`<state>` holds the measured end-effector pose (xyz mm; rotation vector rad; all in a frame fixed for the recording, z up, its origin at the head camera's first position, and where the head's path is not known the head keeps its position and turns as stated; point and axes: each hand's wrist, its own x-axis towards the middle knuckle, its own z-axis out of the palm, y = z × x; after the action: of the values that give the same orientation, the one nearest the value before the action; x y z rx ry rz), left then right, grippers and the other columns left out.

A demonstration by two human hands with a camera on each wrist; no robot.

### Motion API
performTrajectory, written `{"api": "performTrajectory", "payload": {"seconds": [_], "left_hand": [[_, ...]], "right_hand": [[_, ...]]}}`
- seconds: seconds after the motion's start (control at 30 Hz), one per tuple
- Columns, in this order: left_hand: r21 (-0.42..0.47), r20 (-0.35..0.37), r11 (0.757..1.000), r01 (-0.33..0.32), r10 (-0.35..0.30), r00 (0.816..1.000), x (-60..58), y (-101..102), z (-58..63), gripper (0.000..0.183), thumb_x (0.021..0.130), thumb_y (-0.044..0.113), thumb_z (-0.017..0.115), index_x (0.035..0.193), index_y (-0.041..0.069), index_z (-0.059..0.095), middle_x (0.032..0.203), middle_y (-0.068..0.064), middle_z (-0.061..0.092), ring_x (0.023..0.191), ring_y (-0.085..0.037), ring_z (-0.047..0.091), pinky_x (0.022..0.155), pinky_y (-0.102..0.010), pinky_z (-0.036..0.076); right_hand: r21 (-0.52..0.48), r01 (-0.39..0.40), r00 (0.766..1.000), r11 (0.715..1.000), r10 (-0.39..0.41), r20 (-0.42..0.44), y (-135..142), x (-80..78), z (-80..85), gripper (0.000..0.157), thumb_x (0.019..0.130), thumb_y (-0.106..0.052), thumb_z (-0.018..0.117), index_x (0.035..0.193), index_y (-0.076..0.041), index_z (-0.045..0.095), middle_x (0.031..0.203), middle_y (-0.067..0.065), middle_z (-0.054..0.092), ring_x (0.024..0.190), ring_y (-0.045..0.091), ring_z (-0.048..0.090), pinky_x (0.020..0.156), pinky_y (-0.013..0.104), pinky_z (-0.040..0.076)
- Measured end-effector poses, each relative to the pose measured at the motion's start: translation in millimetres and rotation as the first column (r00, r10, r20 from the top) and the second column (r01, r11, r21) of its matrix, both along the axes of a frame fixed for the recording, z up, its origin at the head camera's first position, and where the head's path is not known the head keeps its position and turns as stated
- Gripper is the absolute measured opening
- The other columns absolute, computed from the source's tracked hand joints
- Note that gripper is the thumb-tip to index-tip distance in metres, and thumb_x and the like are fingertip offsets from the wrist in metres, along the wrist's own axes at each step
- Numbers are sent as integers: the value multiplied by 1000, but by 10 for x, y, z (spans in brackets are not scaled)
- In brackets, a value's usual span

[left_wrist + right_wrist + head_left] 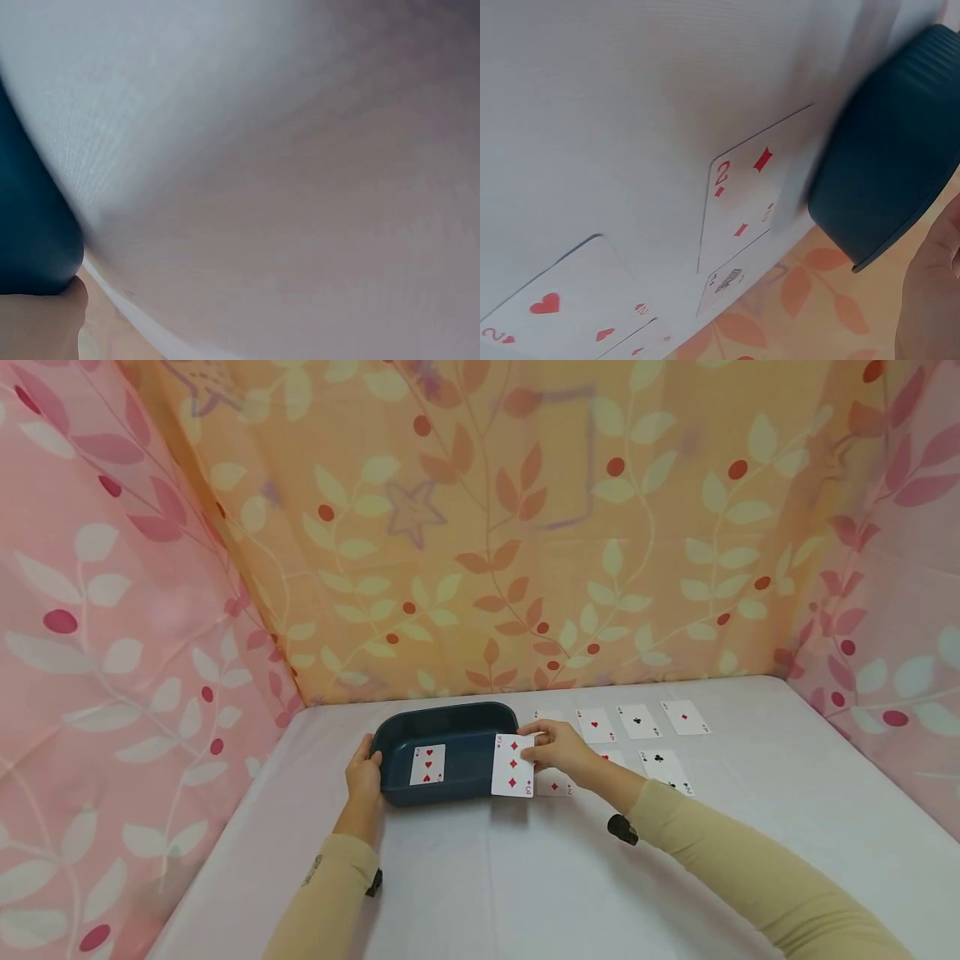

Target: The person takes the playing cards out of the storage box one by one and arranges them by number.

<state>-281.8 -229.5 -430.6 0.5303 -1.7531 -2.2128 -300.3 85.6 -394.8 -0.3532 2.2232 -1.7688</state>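
My left hand (363, 772) grips the left end of a dark blue tray (438, 797), thumb at the rim. A three of hearts (428, 765) lies face up inside the tray. At the tray's right end my right hand (557, 750) pinches a three of diamonds (513, 767) by its right edge, face up, overlapping the rim in the head view. Just behind that hand lies a two of diamonds (555, 787), partly covered. In the right wrist view the held card is out of sight; the tray's outer wall (900, 142) shows beside the two of diamonds (739, 187).
Right of the tray, more cards lie face up on the white table (480, 877): a back row with an ace of hearts (596, 725), ace of clubs (637, 721) and ace of diamonds (684, 717), and nearer a two of clubs (666, 768). Patterned curtains (480, 527) enclose the table.
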Motion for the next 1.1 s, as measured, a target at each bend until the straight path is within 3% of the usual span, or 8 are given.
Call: {"api": "performTrajectory", "payload": {"seconds": [0.57, 0.77, 1.1], "left_hand": [[-21, 30, 1000, -6, 7, 1000, -12, -15, -18, 52, 103, 1, 32, 154, 7, 23, 160, -7, 20, 147, -20, 11, 118, -31, 10], [-16, 29, 1000, 1, 0, 1000, -16, -23, -18, 52, 104, 1, 31, 154, 7, 21, 160, -7, 19, 147, -19, 10, 118, -30, 9], [-5, 24, 1000, 6, -6, 1000, -4, -11, -7, 52, 104, 0, 31, 154, 6, 20, 160, -7, 18, 147, -19, 10, 118, -30, 10]], "right_hand": [[43, 33, 999, 999, -34, 16, 233, 139, -33, 38, 89, 0, 65, 125, 6, 56, 87, 12, 69, 74, 20, 64, 72, 32, 58], [25, -7, 1000, 1000, 7, 0, 350, 184, -48, 37, 88, -1, 65, 122, 8, 56, 77, 9, 66, 72, 18, 64, 69, 30, 58], [50, 17, 999, 999, -19, 48, 462, 209, -151, 37, 88, 6, 60, 124, 12, 54, 68, 5, 56, 71, 16, 61, 66, 31, 58]]}}
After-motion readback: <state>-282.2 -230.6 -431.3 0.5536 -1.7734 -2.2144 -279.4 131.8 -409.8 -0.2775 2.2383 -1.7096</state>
